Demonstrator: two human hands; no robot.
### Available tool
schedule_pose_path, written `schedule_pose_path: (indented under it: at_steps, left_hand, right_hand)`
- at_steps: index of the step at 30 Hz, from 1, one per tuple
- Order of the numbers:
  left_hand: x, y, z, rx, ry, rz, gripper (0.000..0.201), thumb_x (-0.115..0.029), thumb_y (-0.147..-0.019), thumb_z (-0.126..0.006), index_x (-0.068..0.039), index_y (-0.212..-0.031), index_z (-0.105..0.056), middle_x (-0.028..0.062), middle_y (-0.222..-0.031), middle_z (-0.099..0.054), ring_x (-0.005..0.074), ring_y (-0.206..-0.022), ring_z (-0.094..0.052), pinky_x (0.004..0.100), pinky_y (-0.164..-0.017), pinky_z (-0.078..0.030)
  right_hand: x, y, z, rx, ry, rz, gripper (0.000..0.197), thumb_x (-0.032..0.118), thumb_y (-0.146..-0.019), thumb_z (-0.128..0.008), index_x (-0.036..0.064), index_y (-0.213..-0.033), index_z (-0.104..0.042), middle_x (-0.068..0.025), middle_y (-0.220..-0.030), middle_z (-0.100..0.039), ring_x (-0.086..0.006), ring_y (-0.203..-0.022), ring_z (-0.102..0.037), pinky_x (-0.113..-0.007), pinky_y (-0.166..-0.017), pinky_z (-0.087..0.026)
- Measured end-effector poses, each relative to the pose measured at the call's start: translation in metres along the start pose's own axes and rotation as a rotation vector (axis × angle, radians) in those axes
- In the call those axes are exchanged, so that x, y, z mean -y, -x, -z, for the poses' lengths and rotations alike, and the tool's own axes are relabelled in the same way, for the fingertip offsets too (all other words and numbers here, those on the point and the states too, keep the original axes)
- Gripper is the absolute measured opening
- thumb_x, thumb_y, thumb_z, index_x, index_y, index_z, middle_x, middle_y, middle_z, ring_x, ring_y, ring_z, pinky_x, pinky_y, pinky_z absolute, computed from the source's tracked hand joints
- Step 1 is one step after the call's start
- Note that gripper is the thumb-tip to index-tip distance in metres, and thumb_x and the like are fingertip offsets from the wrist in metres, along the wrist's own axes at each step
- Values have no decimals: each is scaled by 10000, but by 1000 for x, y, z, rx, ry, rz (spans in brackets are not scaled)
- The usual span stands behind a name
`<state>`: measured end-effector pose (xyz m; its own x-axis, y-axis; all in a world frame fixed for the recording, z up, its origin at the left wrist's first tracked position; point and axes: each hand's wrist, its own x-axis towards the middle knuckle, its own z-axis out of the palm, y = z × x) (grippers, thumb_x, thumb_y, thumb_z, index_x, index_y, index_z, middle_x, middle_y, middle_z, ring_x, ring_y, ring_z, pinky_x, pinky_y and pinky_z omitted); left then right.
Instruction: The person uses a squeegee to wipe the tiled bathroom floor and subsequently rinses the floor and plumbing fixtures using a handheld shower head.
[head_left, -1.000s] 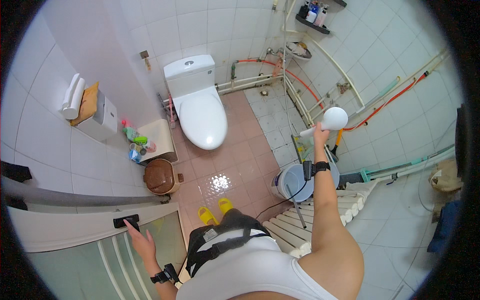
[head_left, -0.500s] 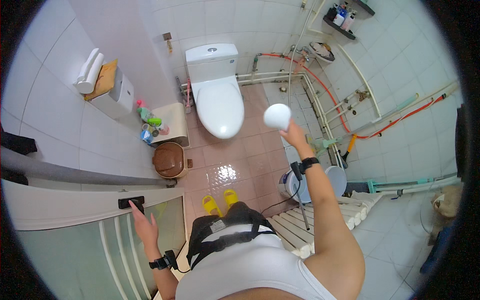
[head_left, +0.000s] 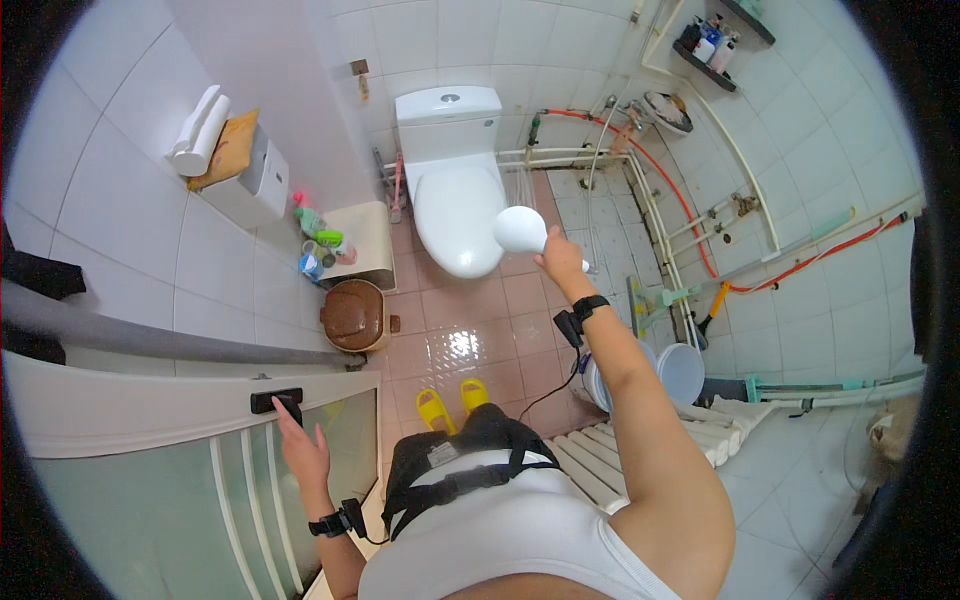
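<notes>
My right hand [head_left: 560, 254] is closed around the handle of a white shower head [head_left: 521, 230]. Its round head is beside the right edge of the white toilet [head_left: 459, 215], and faint water streaks show just beyond it. A pale hose [head_left: 595, 200] hangs from the wall fittings behind. On the left, my left hand [head_left: 305, 452] reaches to a black handle [head_left: 276, 401] on the white-framed, frosted-panel door [head_left: 130, 415]. Its fingers are stretched out, the tips touch the handle, and the thumb stands apart.
A brown-lidded bin [head_left: 353, 314] and a low cream stand [head_left: 360, 240] with bottles are left of the toilet. White buckets [head_left: 680, 372] and a white slatted rack [head_left: 590, 465] lie to the right. An orange hose [head_left: 680, 215] runs along wall pipes. Pink floor tiles [head_left: 490, 300] look wet.
My right hand has brought the shower head left, closer to the toilet, and water streaks now show. My left hand stays at the door handle. The whole view has shifted slightly.
</notes>
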<state>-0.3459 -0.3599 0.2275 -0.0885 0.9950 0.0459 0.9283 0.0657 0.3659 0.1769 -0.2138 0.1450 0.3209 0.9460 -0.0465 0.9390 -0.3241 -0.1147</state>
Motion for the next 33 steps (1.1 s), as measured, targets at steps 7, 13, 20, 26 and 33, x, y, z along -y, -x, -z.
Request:
schedule_pose_path:
  at_steps: [7,13,20,26,33]
  left_hand:
    - [4,-2,-3,24,22,24,830,-52,-766,-579,-77,-1409,-55,261,-1331,-328,426,-983,-512,428,-763,-444]
    - [1,-2,-1,36,19,35,829,-45,-755,-585,-48,-1402,-68,269,-1267,-379,421,-1000,-492,426,-805,-422]
    - [0,-2,0,65,26,58,826,-56,-757,-584,-51,-1403,-69,272,-1266,-381,418,-975,-504,425,-783,-427]
    - [4,0,-5,-36,-3,-35,832,-60,-752,-591,-51,-1402,-72,270,-1241,-403,418,-958,-509,424,-769,-432]
    - [-5,-2,1,11,3,14,831,-54,-744,-596,-46,-1400,-86,256,-1248,-402,415,-968,-507,420,-774,-432]
  right_hand:
    - [15,-2,-9,107,11,197,488,274,-670,-721,35,-969,-419,-154,-766,-627,-325,-734,-627,-397,-645,-490]
    - [9,-2,-17,71,122,339,477,270,-663,-708,29,-956,-419,-163,-706,-616,-331,-675,-619,-420,-610,-487]
    - [-62,-13,-26,97,155,77,495,293,-666,-714,36,-975,-424,-142,-753,-634,-321,-695,-626,-410,-632,-484]
    - [-19,14,-18,145,161,291,493,298,-666,-713,31,-969,-430,-139,-747,-633,-309,-690,-627,-411,-616,-477]
    - [-22,34,-44,237,151,378,470,275,-656,-721,25,-923,-427,-147,-705,-623,-318,-667,-622,-402,-595,-484]
